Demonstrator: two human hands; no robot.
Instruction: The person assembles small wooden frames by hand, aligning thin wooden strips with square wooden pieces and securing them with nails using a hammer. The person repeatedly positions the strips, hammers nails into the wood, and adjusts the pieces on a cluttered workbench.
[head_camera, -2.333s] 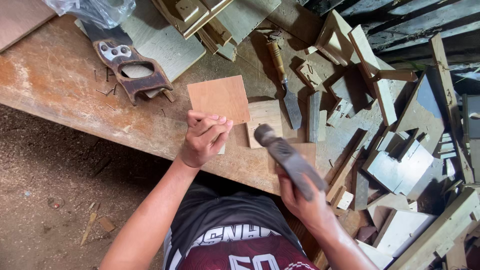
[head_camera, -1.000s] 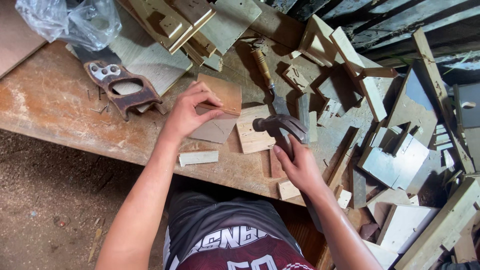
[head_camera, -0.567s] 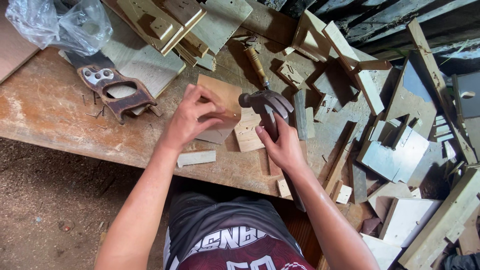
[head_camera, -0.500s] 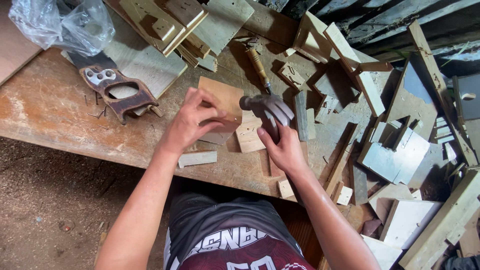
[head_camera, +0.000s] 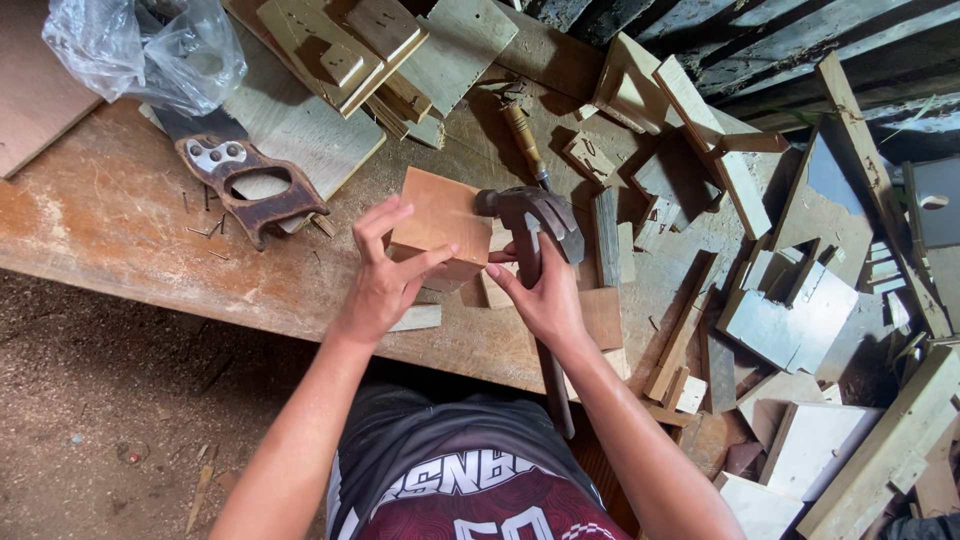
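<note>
Now left hand (head_camera: 378, 285) gripping the square wooden board (head_camera: 440, 220) on the counter (head_camera: 100, 230), right hand (head_camera: 545, 295) clenching around the hammer (head_camera: 530, 225), its head touching the board edge.

The left hand (head_camera: 385, 280) is now tilting the square wooden board (head_camera: 440, 222) up on the workbench (head_camera: 110, 230), having earlier been pressing it flat. The right hand (head_camera: 545, 295) is choking up near the hammer (head_camera: 530, 215) head, seemingly touching the board's edge, no longer raised back.
</note>
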